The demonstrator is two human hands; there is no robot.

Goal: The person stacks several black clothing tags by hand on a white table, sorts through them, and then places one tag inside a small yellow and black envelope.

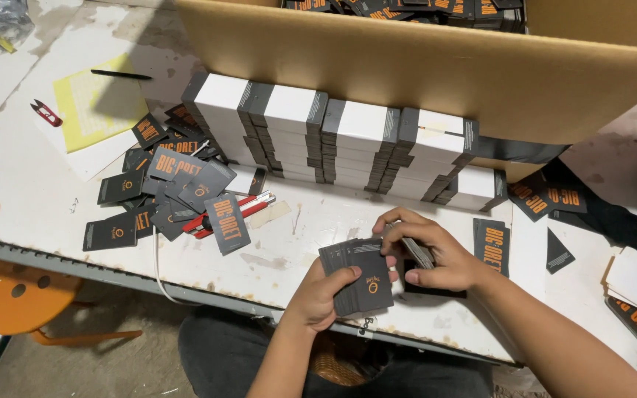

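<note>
Cards (pixel 359 276), dark and fanned into a thick deck, sit in the left hand (pixel 318 295) just above the near edge of the surface (pixel 31 191). The left grip is clenched around the deck's lower end, thumb across the top card. The right hand (pixel 433 254) grasps a smaller stack (pixel 416 250) of the same cards, pinched between thumb and fingers, touching the deck's right side.

Such cards look light, thin and fairly stiff, with a smooth face that likely lets them slide over one another; a loose fan could spill. Holding them by the long edges, with the thumb pressing flat on top, seems the safest way.

A large cardboard box (pixel 407 66) stands at the far side, and more dark cards with orange print show inside it at the top. In front of it lean rows of white and grey packs (pixel 333 133), stacked several deep. A loose pile (pixel 171 191) of cards lies to the left, partly covering a red cutter (pixel 241 210). A yellow sheet (pixel 97 99), a black pen (pixel 121 74) and small red snips (pixel 46 112) lie farther left. An orange stool (pixel 23 295) stands below.
</note>
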